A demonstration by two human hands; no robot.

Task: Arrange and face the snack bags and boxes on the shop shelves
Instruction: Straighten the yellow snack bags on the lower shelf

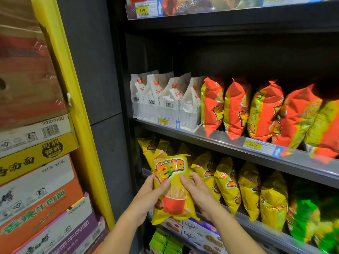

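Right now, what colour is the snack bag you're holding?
The snack bag is yellow, with orange lettering and a red cup of fries; head view.

Top shelf tag (142,10): 2.90
Left tag, middle shelf (163,121): 3.90
Right tag, middle shelf (252,145): 3.00
Yellow bag (171,186): "Ye!", then characters too warped to read
Upper white carton (22,136): 107克×21
Yellow carton (27,162): 专利锁鲜
Lower white carton (45,178): 111克×12
Orange carton (36,211): 香辣牛肉面

We see a grey wall (95,70) above our left hand (145,195), a yellow post (73,99) farther left, black shelving (229,22) above.
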